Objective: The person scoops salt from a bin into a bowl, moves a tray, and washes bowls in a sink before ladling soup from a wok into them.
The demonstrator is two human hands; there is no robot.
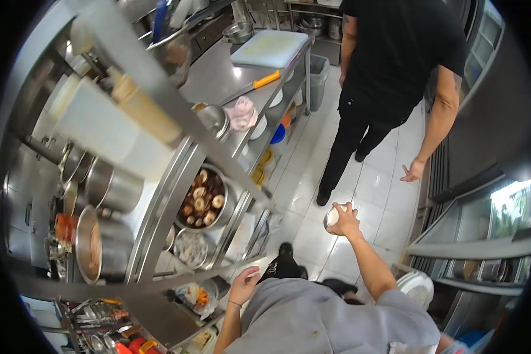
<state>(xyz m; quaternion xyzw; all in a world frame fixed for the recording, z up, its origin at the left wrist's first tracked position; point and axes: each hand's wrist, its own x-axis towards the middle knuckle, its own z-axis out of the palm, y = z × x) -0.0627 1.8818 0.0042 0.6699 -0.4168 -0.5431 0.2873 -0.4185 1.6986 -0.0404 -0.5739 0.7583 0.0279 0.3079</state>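
My right hand (347,224) is stretched out ahead over the tiled floor, its fingers wrapped round a small metal bowl (329,219) with something white in it. What the white content is cannot be made out. At my left side, my left hand (243,286) hangs with loosely bent fingers apart and nothing in them. Nearest to it are the shelf unit's metal edge and a metal bowl with orange and white pieces (197,297). Further up stand a bowl of shucked white pieces (190,248) and a pot of mushrooms in dark liquid (204,200).
A person in black (395,65) stands ahead in the aisle. On the left steel counter lie a white cutting board (269,48), a yellow-handled knife (259,82) and a pink cloth (242,114). A fridge drawer (478,236) juts out at right, by a white round stool (416,287).
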